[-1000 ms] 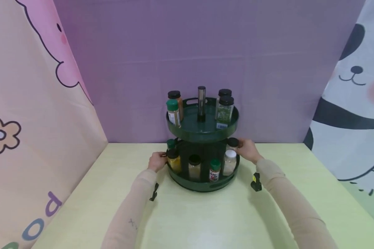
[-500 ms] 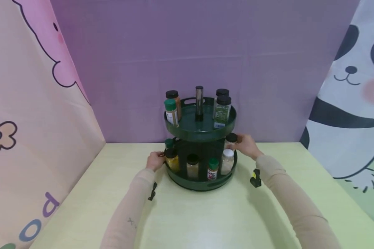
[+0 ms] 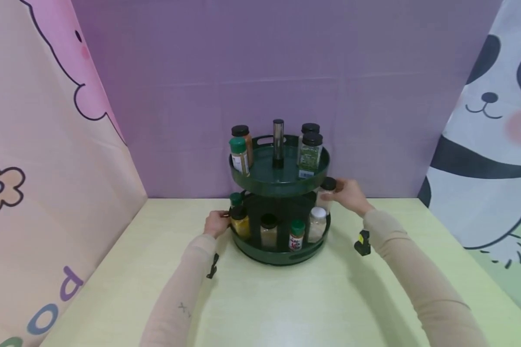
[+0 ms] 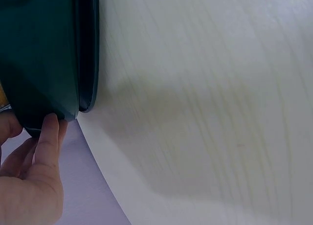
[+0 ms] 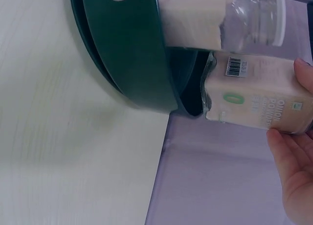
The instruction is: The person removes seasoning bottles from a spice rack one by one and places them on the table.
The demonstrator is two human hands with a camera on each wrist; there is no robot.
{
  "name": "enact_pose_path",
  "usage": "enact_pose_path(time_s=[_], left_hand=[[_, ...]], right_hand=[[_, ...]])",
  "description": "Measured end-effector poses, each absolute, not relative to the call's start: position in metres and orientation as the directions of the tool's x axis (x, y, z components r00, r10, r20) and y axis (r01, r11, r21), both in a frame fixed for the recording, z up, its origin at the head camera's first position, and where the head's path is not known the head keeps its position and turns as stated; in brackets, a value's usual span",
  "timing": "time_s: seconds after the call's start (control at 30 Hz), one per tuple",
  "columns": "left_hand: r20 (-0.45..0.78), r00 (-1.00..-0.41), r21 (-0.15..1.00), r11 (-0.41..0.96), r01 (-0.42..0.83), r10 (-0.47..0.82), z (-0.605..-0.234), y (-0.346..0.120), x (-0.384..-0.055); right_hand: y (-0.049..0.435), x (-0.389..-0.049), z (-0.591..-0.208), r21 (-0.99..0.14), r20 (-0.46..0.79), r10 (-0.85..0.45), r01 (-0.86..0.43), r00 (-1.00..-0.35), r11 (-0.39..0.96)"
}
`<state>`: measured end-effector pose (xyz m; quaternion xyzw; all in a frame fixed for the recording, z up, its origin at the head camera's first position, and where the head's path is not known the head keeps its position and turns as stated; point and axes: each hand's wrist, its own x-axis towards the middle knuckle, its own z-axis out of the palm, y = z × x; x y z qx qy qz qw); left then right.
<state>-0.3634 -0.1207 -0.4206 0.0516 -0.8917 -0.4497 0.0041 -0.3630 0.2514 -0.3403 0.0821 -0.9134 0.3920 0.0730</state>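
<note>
A dark green two-tier turntable rack (image 3: 280, 187) stands at the back of the table. My left hand (image 3: 217, 223) grips the lower tier's left side; the left wrist view shows fingers against the outer wall (image 4: 44, 49) and the thumb at the rim. At the lower tier's right, my right hand (image 3: 351, 195) holds a clear square jar (image 3: 324, 201) of pale powder by its upper part, black lid up. In the right wrist view that jar (image 5: 254, 100) bears a barcode and lettering like "onion powder", and its base is raised at the rim, beside a white-lidded jar (image 5: 195, 19).
On the lower tier stand a yellow spice jar (image 3: 240, 226), a brown one (image 3: 269, 236), a small green-capped shaker (image 3: 296, 238) and others. Several jars, including one of green herbs (image 3: 310, 156), stand on the upper tier around a metal post (image 3: 278, 144). A purple backdrop hangs behind.
My right hand has lifted the black-lidded jar upward and slightly right from its place behind the white-lidded jar. The left hand keeps its grip on the lower tier.
</note>
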Motion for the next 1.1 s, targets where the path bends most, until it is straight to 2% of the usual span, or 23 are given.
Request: enact_pose_path(time_s=[0.73,1.1], left_hand=[[-0.063,-0.995,0.798,0.594,-0.098,-0.08,-0.42,-0.12,-0.367],[-0.035,-0.996,0.799,0.597,-0.077,-0.082,-0.42,-0.121,-0.366]], right_hand=[[0.286,-0.349,-0.327,-0.711,0.17,-0.034,-0.146,-0.985,0.688],[0.3,-0.346,-0.332,-0.716,0.123,-0.003,-0.091,-0.992,0.692]])
